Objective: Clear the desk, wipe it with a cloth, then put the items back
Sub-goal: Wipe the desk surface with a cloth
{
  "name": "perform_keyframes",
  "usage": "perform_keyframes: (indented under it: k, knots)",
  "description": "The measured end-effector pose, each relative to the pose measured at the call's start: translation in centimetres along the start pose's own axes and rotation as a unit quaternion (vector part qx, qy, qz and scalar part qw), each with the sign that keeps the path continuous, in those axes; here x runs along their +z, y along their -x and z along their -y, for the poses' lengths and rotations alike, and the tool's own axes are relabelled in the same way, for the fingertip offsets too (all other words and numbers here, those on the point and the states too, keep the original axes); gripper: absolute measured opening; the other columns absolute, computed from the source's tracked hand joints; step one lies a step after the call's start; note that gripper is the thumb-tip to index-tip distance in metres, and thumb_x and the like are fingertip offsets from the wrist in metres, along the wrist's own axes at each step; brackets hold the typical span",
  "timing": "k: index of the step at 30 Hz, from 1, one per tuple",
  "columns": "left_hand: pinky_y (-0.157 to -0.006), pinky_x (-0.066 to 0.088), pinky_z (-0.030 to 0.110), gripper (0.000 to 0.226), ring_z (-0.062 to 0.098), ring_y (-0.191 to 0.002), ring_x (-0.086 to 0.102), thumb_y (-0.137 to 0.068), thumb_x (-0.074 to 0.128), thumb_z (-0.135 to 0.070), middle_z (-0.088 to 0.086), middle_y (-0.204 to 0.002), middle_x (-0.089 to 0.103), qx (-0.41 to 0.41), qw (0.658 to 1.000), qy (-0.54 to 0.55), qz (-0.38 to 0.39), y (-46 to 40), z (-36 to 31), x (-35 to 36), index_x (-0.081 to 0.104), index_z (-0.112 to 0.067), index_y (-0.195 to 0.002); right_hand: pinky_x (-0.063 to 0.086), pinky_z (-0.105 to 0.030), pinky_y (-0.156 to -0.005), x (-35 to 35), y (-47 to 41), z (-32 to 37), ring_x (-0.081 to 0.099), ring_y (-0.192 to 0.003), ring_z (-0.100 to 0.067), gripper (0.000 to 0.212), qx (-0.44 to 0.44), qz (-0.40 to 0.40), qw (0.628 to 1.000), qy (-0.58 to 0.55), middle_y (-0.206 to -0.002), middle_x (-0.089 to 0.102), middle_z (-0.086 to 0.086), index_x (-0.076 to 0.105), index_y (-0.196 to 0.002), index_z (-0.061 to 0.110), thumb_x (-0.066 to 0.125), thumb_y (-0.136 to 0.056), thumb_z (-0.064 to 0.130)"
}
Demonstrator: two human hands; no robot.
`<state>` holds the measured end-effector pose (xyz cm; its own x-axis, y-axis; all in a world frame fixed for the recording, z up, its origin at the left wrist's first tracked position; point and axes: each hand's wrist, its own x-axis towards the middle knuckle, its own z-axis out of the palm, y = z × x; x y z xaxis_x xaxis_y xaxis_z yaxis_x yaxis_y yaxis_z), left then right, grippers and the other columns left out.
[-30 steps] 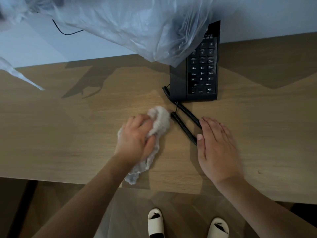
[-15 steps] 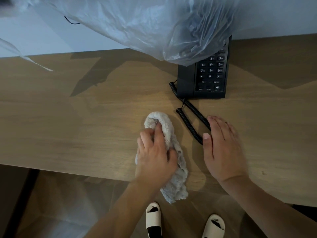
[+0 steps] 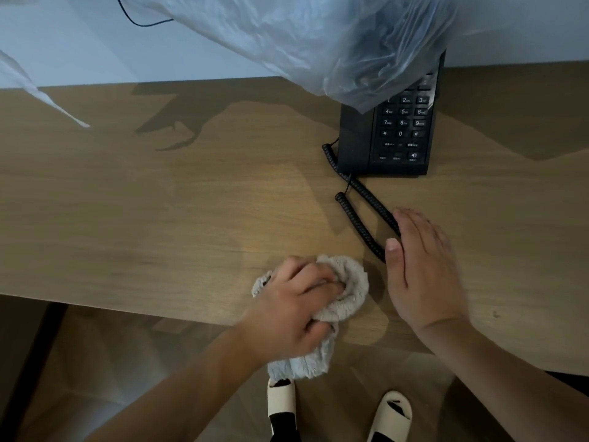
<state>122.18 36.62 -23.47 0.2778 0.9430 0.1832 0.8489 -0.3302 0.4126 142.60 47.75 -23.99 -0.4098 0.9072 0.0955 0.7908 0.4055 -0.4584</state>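
My left hand (image 3: 296,307) grips a bunched pale grey cloth (image 3: 349,285) and presses it on the wooden desk (image 3: 159,218) near the front edge; a tail of the cloth hangs over the edge. My right hand (image 3: 424,269) lies flat on the desk just right of the cloth, fingers straight, its thumb and fingertips against the loop of the black coiled cord (image 3: 360,218). The cord runs up to a black desk telephone (image 3: 392,135) at the back of the desk.
A clear plastic bag (image 3: 318,43) hangs over the back of the desk and covers the top of the telephone. A thin black cable (image 3: 140,22) runs along the wall. Below the desk edge are my two slippered feet (image 3: 334,413) on the floor.
My left hand has swept the cloth from the middle of the desk back towards the front edge and bunched it tighter. My right hand has stayed flat by the cord.
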Motion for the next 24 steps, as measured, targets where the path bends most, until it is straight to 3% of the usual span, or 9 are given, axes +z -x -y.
perform_keyframes:
  k: [1,3,5,7,10,13,15,17,24]
  knots:
    - [-0.090,0.049,0.044,0.045,0.025,-0.110,0.049,-0.081,0.058,-0.031,0.002,-0.121,0.058,-0.011,1.000,-0.023,-0.004,0.0,0.4,0.1,0.068,-0.014,-0.122,0.027,-0.046,-0.119,0.0,0.0,0.0,0.035,-0.142,-0.024,0.054,0.000,-0.001,1.000,-0.001,-0.147,0.046,-0.012,0.041,-0.146,0.005,0.020,-0.105,0.034]
    - [-0.085,0.050,0.048,0.045,0.023,-0.104,0.044,-0.082,0.054,-0.032,0.005,-0.120,0.052,-0.143,0.986,-0.052,-0.064,-1.0,0.8,0.2,0.064,-0.011,-0.121,0.025,-0.045,-0.120,0.0,0.0,0.0,0.035,-0.143,-0.024,0.054,0.003,0.001,1.000,-0.001,-0.148,0.046,-0.012,0.041,-0.146,0.006,0.022,-0.104,0.035]
    - [-0.086,0.048,0.046,0.044,0.021,-0.100,0.039,-0.082,0.047,-0.030,0.008,-0.120,0.048,-0.316,0.939,-0.039,-0.132,-3.0,0.1,0.2,0.061,-0.009,-0.118,0.023,-0.042,-0.121,-0.1,0.1,0.0,0.034,-0.143,-0.023,0.056,0.004,0.007,1.000,0.004,-0.148,0.045,-0.011,0.040,-0.147,0.007,0.027,-0.102,0.037]
    - [-0.088,0.042,0.044,0.048,0.025,-0.099,0.040,-0.081,0.043,-0.031,0.012,-0.123,0.048,-0.384,0.912,-0.028,-0.141,-4.8,-1.2,0.8,0.059,-0.008,-0.121,0.020,-0.040,-0.122,-0.2,0.0,0.0,0.033,-0.143,-0.022,0.060,-0.001,0.011,1.000,0.016,-0.148,0.046,-0.009,0.039,-0.147,0.008,0.036,-0.097,0.042]
    - [-0.095,0.032,0.040,0.067,0.021,-0.108,0.034,-0.078,0.045,-0.040,0.007,-0.130,0.039,-0.371,0.921,0.012,-0.119,-5.3,-1.8,0.0,0.046,-0.011,-0.138,0.020,-0.038,-0.122,-0.3,0.0,-0.1,0.034,-0.142,-0.020,0.065,-0.012,0.015,0.999,0.031,-0.146,0.047,-0.006,0.040,-0.146,0.011,0.046,-0.090,0.045]
    - [-0.104,0.026,0.040,0.081,0.013,-0.120,0.029,-0.074,0.044,-0.049,-0.006,-0.132,0.031,-0.332,0.938,0.087,-0.049,-3.7,-0.3,-2.7,0.024,-0.028,-0.150,0.019,-0.037,-0.122,-0.3,0.1,-0.2,0.035,-0.140,-0.019,0.065,-0.015,0.013,0.999,0.030,-0.144,0.048,-0.004,0.040,-0.146,0.013,0.055,-0.089,0.042]
    - [-0.112,0.023,0.048,0.076,0.018,-0.129,0.029,-0.076,0.040,-0.052,-0.004,-0.142,0.029,-0.274,0.962,0.021,-0.005,-2.0,0.7,-3.5,0.028,-0.032,-0.148,0.020,-0.038,-0.121,-0.2,0.1,-0.2,0.037,-0.139,-0.020,0.062,-0.014,0.004,1.000,0.026,-0.142,0.049,-0.005,0.042,-0.144,0.012,0.060,-0.090,0.037]
    - [-0.121,0.009,0.051,0.070,0.025,-0.141,0.027,-0.085,0.040,-0.053,0.003,-0.156,0.024,-0.230,0.971,-0.058,0.038,-0.6,0.9,-2.4,0.030,-0.029,-0.150,0.023,-0.040,-0.120,0.0,0.2,-0.2,0.040,-0.137,-0.021,0.058,-0.014,-0.008,0.999,0.028,-0.140,0.052,-0.007,0.043,-0.143,0.011,0.060,-0.092,0.034]
    - [-0.121,-0.018,0.051,0.067,0.032,-0.148,0.022,-0.095,0.036,-0.050,0.014,-0.161,0.022,-0.253,0.960,-0.118,0.019,-1.3,-0.4,0.2,0.032,-0.017,-0.153,0.031,-0.044,-0.116,-0.1,0.2,-0.4,0.046,-0.131,-0.024,0.048,-0.013,-0.016,1.000,0.009,-0.136,0.055,-0.009,0.046,-0.141,0.010,0.050,-0.099,0.032]
